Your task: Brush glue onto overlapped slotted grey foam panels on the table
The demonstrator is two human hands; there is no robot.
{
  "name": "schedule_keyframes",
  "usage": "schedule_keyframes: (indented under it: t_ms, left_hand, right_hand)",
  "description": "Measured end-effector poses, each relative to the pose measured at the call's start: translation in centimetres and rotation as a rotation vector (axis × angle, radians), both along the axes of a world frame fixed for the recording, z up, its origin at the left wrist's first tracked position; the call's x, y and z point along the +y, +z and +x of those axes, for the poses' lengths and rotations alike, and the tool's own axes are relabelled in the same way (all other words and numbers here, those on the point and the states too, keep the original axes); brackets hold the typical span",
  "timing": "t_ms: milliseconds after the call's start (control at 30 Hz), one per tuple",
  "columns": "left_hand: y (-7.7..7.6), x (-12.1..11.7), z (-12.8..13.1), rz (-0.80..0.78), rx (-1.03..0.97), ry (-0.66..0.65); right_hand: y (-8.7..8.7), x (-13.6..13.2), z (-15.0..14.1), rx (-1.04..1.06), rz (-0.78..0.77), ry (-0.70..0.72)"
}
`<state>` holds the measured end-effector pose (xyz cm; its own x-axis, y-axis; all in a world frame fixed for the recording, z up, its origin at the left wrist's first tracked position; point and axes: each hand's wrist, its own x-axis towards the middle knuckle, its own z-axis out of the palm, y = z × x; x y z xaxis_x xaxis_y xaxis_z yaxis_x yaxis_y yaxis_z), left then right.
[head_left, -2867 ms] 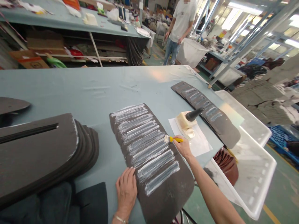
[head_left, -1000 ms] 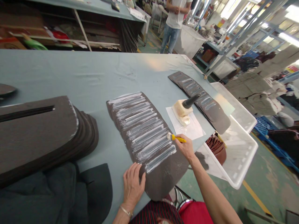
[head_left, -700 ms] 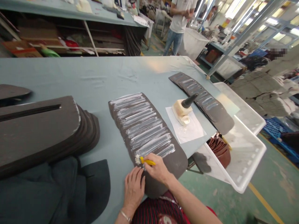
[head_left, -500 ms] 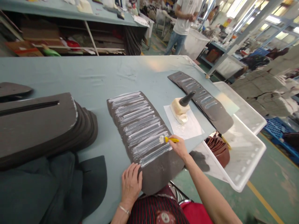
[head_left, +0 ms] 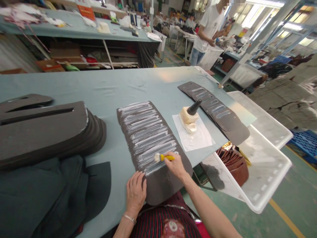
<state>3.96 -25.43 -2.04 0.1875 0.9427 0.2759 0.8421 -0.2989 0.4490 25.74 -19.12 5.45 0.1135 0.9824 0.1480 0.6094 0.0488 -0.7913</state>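
Observation:
My right hand (head_left: 175,165) grips a small brush (head_left: 162,157) with a yellow handle. Its pale bristles rest on or just above a dark grey panel (head_left: 165,185), over the lower white bands. Rows of whitish glue-like streaks cross the panel, while its near rounded end is bare. My left hand (head_left: 136,191) lies flat at the panel's left edge, fingers stretched out and holding nothing. To the right, a cream block-shaped container (head_left: 188,115) with a black cone on top stands on a white sheet (head_left: 198,140), with a white blob at its front.
A thick stack of dark slotted panels (head_left: 49,129) sits at left, behind dark cloth (head_left: 44,195). More streaked panels (head_left: 213,109) lie along the right table edge. Beyond are white bins (head_left: 267,185), one holding brown pieces (head_left: 232,165). A person (head_left: 208,29) stands across the room.
My right hand has moved the brush left and slightly down across the panel. The left hand stays at the panel's edge. The camera view has shifted, and the person in the background has changed posture.

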Motion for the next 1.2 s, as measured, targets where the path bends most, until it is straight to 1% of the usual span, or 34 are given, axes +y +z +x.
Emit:
schedule_keyframes:
  t_ms: [67, 133, 200, 267, 400, 500, 567, 700, 733, 767, 800, 833, 900, 933, 1000, 1033, 1067, 1100, 1133, 1200]
  left_hand:
    - [0.0, -0.1, 0.0, -0.004, 0.0, 0.01]
    - [0.2, -0.1, 0.0, -0.007, 0.001, 0.023]
    - [0.3, -0.2, 0.0, -0.005, -0.002, 0.025]
    - [0.4, -0.2, 0.0, -0.002, -0.006, 0.018]
    - [0.6, -0.5, -0.1, 0.018, -0.011, 0.012]
    - [0.7, -0.4, 0.0, 0.035, -0.026, 0.032]
    - [0.9, 0.2, 0.2, 0.038, -0.049, 0.071]
    - [1.5, 2.7, 0.6, 0.047, -0.051, 0.165]
    - [1.6, 3.4, 0.7, 0.045, -0.032, 0.171]
    - [1.7, 4.0, 0.7, 0.04, -0.01, 0.169]
    - [1.7, 4.4, 0.7, 0.033, 0.011, 0.167]
    - [1.8, 4.7, 0.7, 0.026, 0.028, 0.167]
    - [1.7, 5.0, 0.7, 0.012, 0.041, 0.165]
    - [1.7, 4.9, 0.8, 0.007, 0.036, 0.163]
    - [1.6, 4.9, 0.8, -0.004, 0.014, 0.166]
    - [1.6, 4.9, 0.8, -0.013, -0.003, 0.171]
    - [1.6, 5.0, 0.8, -0.026, -0.03, 0.178]
    - [1.6, 5.1, 0.7, -0.039, -0.063, 0.183]
    - [1.6, 5.2, 0.6, -0.052, -0.096, 0.185]
    - [1.7, 5.3, 0.1, -0.064, -0.147, 0.194]
  right_hand:
    - [0.0, 0.8, 4.6, -0.042, 0.0, -0.149]
    - [0.1, 1.6, 7.9, -0.09, -0.001, -0.213]
    - [0.2, 1.9, 9.1, -0.137, 0.01, -0.205]
    - [0.2, 1.8, 8.9, -0.18, 0.037, -0.182]
    - [0.4, 1.3, 7.3, -0.247, 0.067, -0.218]
    - [0.9, 1.3, 4.9, -0.226, 0.104, -0.236]
    - [1.2, 1.4, 1.9, -0.148, 0.142, -0.163]
    - [1.1, 1.8, -5.1, 0.011, 0.192, 0.095]
    - [0.8, 2.0, -6.2, 0.03, 0.187, 0.146]
    - [0.6, 2.3, -6.7, 0.041, 0.171, 0.185]
    - [0.3, 2.7, -6.5, 0.047, 0.146, 0.207]
    - [0.1, 3.2, -5.5, 0.05, 0.116, 0.206]
    - [0.1, 4.1, -1.7, 0.045, 0.063, 0.121]
    - [0.2, 4.4, 0.7, 0.031, 0.049, 0.037]
    - [0.9, 4.8, 5.4, -0.03, 0.053, -0.185]
    - [1.3, 4.7, 7.0, -0.065, 0.067, -0.283]
    - [1.7, 4.4, 8.0, -0.088, 0.083, -0.344]
    - [2.0, 4.0, 8.3, -0.092, 0.098, -0.36]
    - [2.2, 3.3, 7.8, -0.077, 0.108, -0.329]
    - [2.3, 1.7, 5.3, -0.012, 0.105, -0.181]
